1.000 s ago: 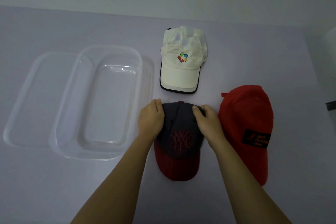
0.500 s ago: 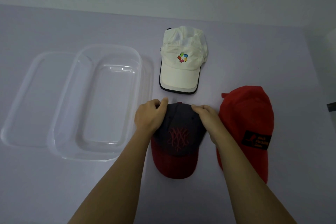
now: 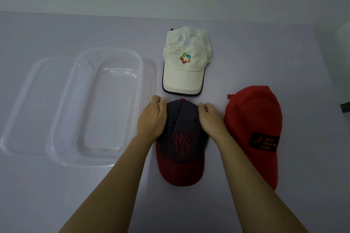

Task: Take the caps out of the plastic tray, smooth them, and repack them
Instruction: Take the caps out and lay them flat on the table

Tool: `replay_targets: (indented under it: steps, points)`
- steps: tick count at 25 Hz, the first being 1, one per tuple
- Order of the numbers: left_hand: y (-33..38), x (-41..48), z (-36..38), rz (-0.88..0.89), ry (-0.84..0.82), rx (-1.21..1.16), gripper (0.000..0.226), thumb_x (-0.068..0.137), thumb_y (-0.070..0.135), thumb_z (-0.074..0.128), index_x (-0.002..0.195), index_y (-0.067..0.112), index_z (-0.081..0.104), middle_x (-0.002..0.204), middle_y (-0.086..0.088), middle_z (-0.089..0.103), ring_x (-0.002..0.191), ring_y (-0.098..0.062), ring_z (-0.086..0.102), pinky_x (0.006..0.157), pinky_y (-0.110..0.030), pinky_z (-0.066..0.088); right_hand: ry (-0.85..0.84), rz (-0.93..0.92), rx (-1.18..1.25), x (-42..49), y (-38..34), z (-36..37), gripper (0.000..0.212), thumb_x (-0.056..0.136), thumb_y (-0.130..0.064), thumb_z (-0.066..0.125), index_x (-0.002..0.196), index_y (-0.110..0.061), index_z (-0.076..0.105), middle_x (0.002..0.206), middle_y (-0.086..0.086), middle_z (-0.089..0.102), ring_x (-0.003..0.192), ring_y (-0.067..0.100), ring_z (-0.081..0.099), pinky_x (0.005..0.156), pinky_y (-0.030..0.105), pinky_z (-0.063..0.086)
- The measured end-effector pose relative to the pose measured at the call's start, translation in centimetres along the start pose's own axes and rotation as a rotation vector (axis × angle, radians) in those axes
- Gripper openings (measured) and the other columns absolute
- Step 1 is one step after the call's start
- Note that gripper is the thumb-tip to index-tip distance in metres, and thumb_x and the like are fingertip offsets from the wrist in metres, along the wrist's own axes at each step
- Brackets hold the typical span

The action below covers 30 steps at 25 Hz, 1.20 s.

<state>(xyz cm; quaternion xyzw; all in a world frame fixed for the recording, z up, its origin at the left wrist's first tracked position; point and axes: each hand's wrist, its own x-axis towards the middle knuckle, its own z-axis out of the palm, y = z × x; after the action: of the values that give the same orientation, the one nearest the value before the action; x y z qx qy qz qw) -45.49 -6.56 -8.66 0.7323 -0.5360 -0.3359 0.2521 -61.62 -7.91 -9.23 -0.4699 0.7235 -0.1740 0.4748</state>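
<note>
The left hand [image 3: 152, 119] lies palm-down on the nine o'clock side of the dark cap [image 3: 182, 138], fingers together and curved over the crown's edge; their tips are out of sight, so whether they pinch the fabric or merely press it cannot be told. The right hand [image 3: 210, 119] mirrors it on the three o'clock side, fingers bent over the crown, and its hold is equally unclear. Both hands cover the cap's flanks, leaving only the centre panel, a red top button, a red embroidered emblem too tangled to read, and the dark red brim pointing to six o'clock. Just beside the right hand, at three o'clock, sits the red cap [image 3: 253, 128], partly hidden by the right forearm; its black patch carries orange lettering too blurred to make out. At twelve o'clock lies the white cap [image 3: 184, 73], its crown crumpled, a multicoloured logo on the front. At nine o'clock the clear plastic tray [image 3: 62, 134] stands on the pale table [image 3: 56, 195], overlapping a second clear piece, perhaps a lid [image 3: 22, 119], whose edges are faint.
</note>
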Motion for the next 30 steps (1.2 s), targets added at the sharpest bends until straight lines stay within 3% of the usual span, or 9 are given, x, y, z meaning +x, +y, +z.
replay_targets:
  steps: [4,7,11,15,18,21,23,27,30]
  points:
    - [0.6,0.4,0.0,0.025,0.029,0.007,0.033,0.097,0.022,0.037,0.071,0.004,0.046,0.062,-0.004,0.048,0.057,-0.014,0.042,0.056,-0.029,0.037,-0.005,-0.065,0.046,-0.4,-0.2,-0.9,0.030,0.099,-0.033,0.037,0.102,-0.011,0.058,0.084,-0.002,0.056,0.080,0.015,0.052,0.063,0.027,0.038]
    - [1.4,0.4,-0.1,0.048,0.097,0.019,0.024,0.097,0.017,0.038,0.094,0.001,0.056,0.092,-0.012,0.059,0.079,-0.018,0.052,0.074,-0.030,0.043,-0.048,-0.123,-0.005,-1.1,-0.7,-1.3,0.031,0.098,-0.027,0.038,0.120,-0.011,0.054,0.113,0.004,0.058,0.099,0.016,0.053,0.081,0.024,0.038]
    - [3.9,-3.3,0.3,0.190,0.314,-0.038,0.032,0.095,0.008,0.040,0.125,0.003,0.051,0.126,-0.012,0.054,0.114,-0.016,0.050,0.091,-0.006,0.029,0.187,-0.551,-0.006,-5.6,-0.1,-3.3,0.030,0.096,-0.011,0.043,0.125,-0.010,0.051,0.122,-0.004,0.051,0.116,0.006,0.045,0.099,0.010,0.030]
    - [5.8,-10.0,5.0,0.287,0.045,-0.087,0.045,0.092,0.005,0.043,0.137,0.007,0.043,0.143,-0.005,0.045,0.129,-0.005,0.035,0.102,0.004,0.014,0.445,-0.630,0.042,-9.9,7.5,-7.0,0.038,0.092,-0.017,0.045,0.131,-0.013,0.044,0.134,0.000,0.044,0.128,0.000,0.037,0.108,0.013,0.026]
    - [6.0,-13.5,9.7,0.348,-0.267,-0.054,0.073,0.083,0.000,0.044,0.148,0.010,0.013,0.154,0.002,0.007,0.143,-0.010,0.012,0.113,-0.009,0.011,0.265,-0.372,0.073,-11.4,14.8,-10.2,0.075,0.075,-0.029,0.043,0.142,-0.031,0.011,0.154,-0.002,0.009,0.139,-0.010,0.005,0.114,0.016,0.008]
    - [5.2,-15.1,13.1,0.400,-0.512,0.130,0.095,0.077,0.005,0.049,0.141,0.016,-0.020,0.150,-0.001,-0.024,0.145,-0.020,-0.012,0.116,-0.038,0.024,0.038,-0.321,-0.183,-11.1,19.3,-11.4,0.092,0.070,-0.014,0.046,0.145,-0.021,-0.008,0.155,-0.002,-0.013,0.141,-0.005,-0.012,0.119,0.036,0.006]
    - [5.0,-15.7,14.3,0.397,-0.527,0.256,0.095,0.078,0.018,0.046,0.142,0.014,-0.024,0.149,-0.010,-0.023,0.142,-0.030,-0.014,0.116,-0.046,0.024,0.074,-0.422,-0.338,-10.2,20.7,-11.4,0.082,0.080,-0.018,0.045,0.147,-0.008,-0.001,0.157,0.011,-0.002,0.146,0.015,0.000,0.119,0.041,0.013]
    - [5.4,-15.5,15.6,0.384,-0.373,0.323,0.102,0.074,0.023,0.071,0.148,0.005,0.003,0.147,-0.031,0.023,0.133,-0.046,0.026,0.093,-0.052,0.046,0.166,-0.410,-0.391,-10.4,19.7,-10.8,0.066,0.092,-0.034,0.028,0.145,0.000,0.008,0.153,0.022,0.019,0.141,0.032,0.023,0.113,0.049,0.027]
    - [5.6,-15.6,15.7,0.423,-0.314,0.311,0.086,0.088,0.025,0.042,0.145,0.022,-0.021,0.150,-0.021,0.007,0.135,-0.044,0.012,0.099,-0.056,0.038,0.210,-0.443,-0.405,-11.1,19.2,-11.0,0.068,0.090,-0.034,0.030,0.146,-0.001,0.011,0.152,0.021,0.025,0.139,0.031,0.029,0.111,0.044,0.028]
